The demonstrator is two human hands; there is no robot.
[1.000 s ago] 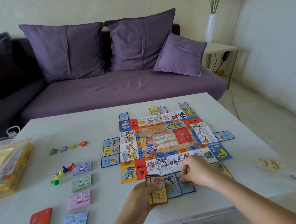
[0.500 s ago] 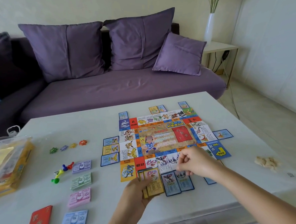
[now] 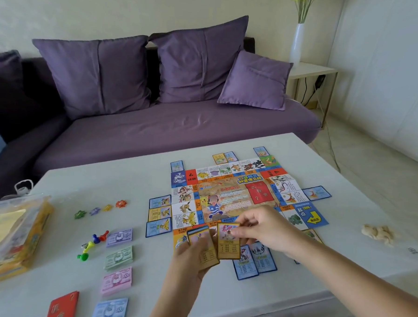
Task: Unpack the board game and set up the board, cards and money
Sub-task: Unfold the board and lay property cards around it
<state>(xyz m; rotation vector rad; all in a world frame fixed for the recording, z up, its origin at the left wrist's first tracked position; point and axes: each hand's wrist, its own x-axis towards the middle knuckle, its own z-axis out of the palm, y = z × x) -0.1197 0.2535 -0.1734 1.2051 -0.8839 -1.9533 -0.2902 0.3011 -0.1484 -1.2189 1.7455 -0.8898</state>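
Game board (image 3: 227,195), colourful, lies flat at the middle of the white desk (image 3: 105,177), small cards laid along its edges. Yellow game box (image 3: 10,240), clear plastic on top, sits at the desk's 9 o'clock edge. Right hand (image 3: 267,231), over the board's 6 o'clock edge, pinches the top of a brown-framed card (image 3: 227,246) between thumb and fingers. Left hand (image 3: 193,259), at 8 o'clock of the right, is curled round a stack of cards (image 3: 209,257). Money stacks stand in a column at 8 o'clock of the board: purple (image 3: 119,237), green (image 3: 119,256), pink (image 3: 117,279), blue (image 3: 110,309). Red deck (image 3: 63,306) lies at 9 o'clock of the blue stack. Two blue cards (image 3: 244,267) lie side by side at the board's 6 o'clock. Pawns (image 3: 93,243) are clustered at 9 o'clock of the purple stack. Star tokens (image 3: 101,208) lie in a row at 12 o'clock of the pawns.
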